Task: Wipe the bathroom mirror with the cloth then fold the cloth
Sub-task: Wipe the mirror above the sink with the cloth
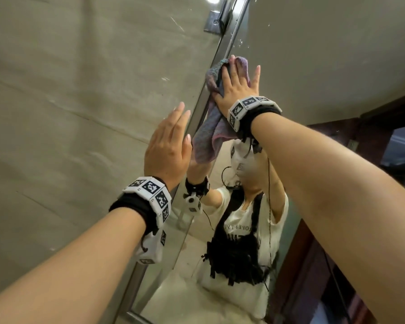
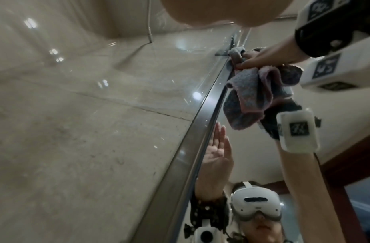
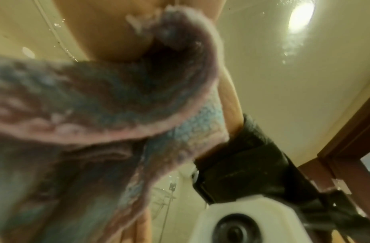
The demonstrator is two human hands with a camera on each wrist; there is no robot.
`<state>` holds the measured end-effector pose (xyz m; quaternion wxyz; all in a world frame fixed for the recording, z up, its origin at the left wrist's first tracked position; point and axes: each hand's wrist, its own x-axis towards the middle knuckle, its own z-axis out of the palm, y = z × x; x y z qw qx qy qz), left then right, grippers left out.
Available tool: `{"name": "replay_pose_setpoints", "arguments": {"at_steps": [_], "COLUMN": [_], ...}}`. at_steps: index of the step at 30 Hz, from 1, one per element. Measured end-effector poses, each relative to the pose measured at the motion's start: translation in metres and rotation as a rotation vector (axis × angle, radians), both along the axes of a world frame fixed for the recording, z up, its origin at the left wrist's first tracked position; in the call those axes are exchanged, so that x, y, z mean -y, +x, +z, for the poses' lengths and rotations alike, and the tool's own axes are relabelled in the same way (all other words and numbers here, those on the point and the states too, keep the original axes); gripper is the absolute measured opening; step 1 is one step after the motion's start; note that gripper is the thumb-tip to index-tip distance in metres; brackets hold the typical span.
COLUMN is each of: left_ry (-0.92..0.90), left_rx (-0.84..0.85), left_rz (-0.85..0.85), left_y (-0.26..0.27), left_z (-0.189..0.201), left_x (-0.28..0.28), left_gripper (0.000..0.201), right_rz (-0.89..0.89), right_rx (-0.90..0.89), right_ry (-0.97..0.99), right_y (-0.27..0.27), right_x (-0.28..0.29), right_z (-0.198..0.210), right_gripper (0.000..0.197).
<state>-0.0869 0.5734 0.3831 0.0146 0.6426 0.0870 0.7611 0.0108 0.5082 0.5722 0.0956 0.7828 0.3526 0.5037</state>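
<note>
The mirror (image 1: 313, 54) fills the right side, and its metal frame (image 1: 229, 43) runs diagonally up the middle. A pink and blue cloth (image 1: 211, 136) lies against the glass by that frame. My right hand (image 1: 236, 83) presses it flat with spread, straight fingers, and its lower part hangs free below the wrist. From the left wrist, the cloth (image 2: 250, 95) bunches under the right hand (image 2: 263, 57) beside the frame (image 2: 200, 131). The right wrist view is mostly blurred cloth (image 3: 96, 106). My left hand (image 1: 171, 141) is flat with straight fingers at the frame, lower left, holding nothing.
A beige tiled wall (image 1: 80, 113) borders the mirror on the left. A metal bracket (image 1: 214, 19) sits at the top of the frame. Water drops (image 1: 241, 43) dot the upper glass. A dark wooden door frame (image 1: 384, 136) and my own reflection show in the mirror.
</note>
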Motion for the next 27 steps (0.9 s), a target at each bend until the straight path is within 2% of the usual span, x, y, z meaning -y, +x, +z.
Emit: {"name": "replay_pose_setpoints", "arguments": {"at_steps": [10,17,27], "left_ry": [0.010,-0.013,0.002], "left_rx": [0.002,0.036,-0.042], "left_rz": [0.024,0.029,0.006], "left_y": [0.007,0.016,0.005], "left_z": [-0.002,-0.003,-0.006], "left_x": [-0.003,-0.004,-0.002], "left_gripper": [0.042,0.044,0.048], "right_rz": [-0.046,-0.053,-0.005], "right_rx": [0.060,0.053,-0.077], "right_ry": [0.021,0.043,0.585], "right_y": [-0.005,-0.001,0.008], "right_x": [0.000,0.000,0.034], "right_z": [0.029,0.031,0.008], "right_gripper": [0.073,0.078,0.080]}}
